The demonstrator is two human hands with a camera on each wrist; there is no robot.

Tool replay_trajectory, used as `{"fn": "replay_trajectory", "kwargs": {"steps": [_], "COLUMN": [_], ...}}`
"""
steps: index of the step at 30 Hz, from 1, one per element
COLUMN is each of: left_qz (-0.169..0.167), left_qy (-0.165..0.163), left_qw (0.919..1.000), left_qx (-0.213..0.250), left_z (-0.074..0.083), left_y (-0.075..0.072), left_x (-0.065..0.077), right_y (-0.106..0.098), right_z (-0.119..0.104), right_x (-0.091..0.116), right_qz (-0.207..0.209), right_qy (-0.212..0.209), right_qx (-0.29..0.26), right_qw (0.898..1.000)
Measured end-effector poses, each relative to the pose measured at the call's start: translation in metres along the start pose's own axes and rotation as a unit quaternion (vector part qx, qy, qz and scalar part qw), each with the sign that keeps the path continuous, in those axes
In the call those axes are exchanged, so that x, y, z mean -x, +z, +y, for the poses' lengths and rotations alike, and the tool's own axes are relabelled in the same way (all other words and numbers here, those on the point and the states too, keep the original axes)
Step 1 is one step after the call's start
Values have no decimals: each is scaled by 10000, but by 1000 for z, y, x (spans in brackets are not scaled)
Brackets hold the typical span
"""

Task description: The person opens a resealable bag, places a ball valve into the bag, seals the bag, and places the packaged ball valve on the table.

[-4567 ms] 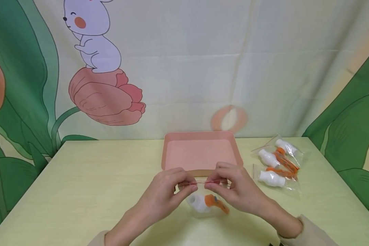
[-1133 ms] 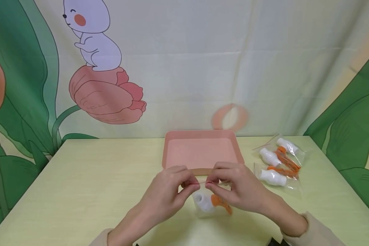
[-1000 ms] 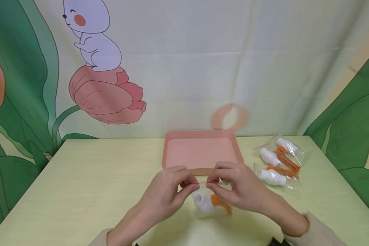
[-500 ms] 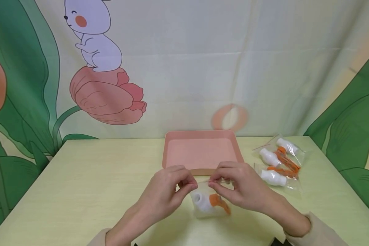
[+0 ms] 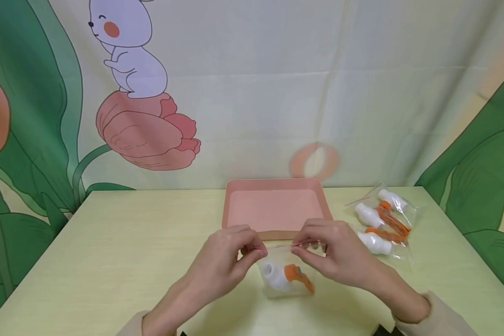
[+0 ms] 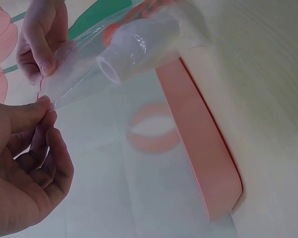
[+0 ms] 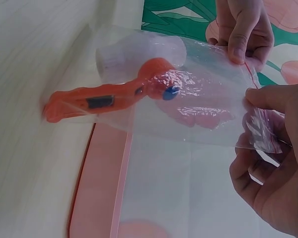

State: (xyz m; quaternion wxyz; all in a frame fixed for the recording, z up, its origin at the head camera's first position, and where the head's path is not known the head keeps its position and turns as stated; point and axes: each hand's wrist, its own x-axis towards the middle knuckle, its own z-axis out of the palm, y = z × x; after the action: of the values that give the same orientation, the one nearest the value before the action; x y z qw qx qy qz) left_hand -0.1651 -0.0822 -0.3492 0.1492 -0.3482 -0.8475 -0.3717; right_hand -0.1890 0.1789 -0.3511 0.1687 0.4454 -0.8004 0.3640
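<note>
A clear zip-lock bag (image 5: pixel 275 293) hangs upright in front of the tray, its red-lined top edge stretched between my hands. My left hand (image 5: pixel 231 254) pinches one end of that edge between thumb and forefinger. Further right along the same edge, my right hand (image 5: pixel 333 249) pinches it likewise, the bag's corner reaching past its fingertips. Inside the bag are a white hollow bottle-shaped piece (image 6: pixel 141 47), with a round opening at one end, and an orange piece (image 7: pixel 84 103) with a long arm, a dark slot and a blue dot.
A shallow pink tray (image 5: pixel 277 210) lies behind the hands near the table's back edge. At the right, several white pieces and orange parts lie in clear bags (image 5: pixel 396 212). A printed curtain (image 5: pixel 243 93) hangs behind the pale table (image 5: pixel 122 261).
My right hand has slid right along the bag's top edge while my left has shifted slightly left, so the gap between them is wider. The bag's contents swing slightly.
</note>
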Motion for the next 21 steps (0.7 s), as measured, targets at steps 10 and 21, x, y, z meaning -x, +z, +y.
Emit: {"fn": "replay_trajectory", "kwargs": {"steps": [10, 21], "left_qz": [16, 94], "left_qy": [-17, -86], "left_qw": [10000, 9999], "left_qx": [-29, -77], "left_z": [-3, -1], "left_y": [-1, -7], "left_x": [0, -1], "right_y": [-3, -12], "right_z": [3, 6], "right_x": [6, 8], "right_qz": [105, 321], "right_qy": [252, 540], "right_qx": [-39, -165], "right_qw": [9996, 9979]}}
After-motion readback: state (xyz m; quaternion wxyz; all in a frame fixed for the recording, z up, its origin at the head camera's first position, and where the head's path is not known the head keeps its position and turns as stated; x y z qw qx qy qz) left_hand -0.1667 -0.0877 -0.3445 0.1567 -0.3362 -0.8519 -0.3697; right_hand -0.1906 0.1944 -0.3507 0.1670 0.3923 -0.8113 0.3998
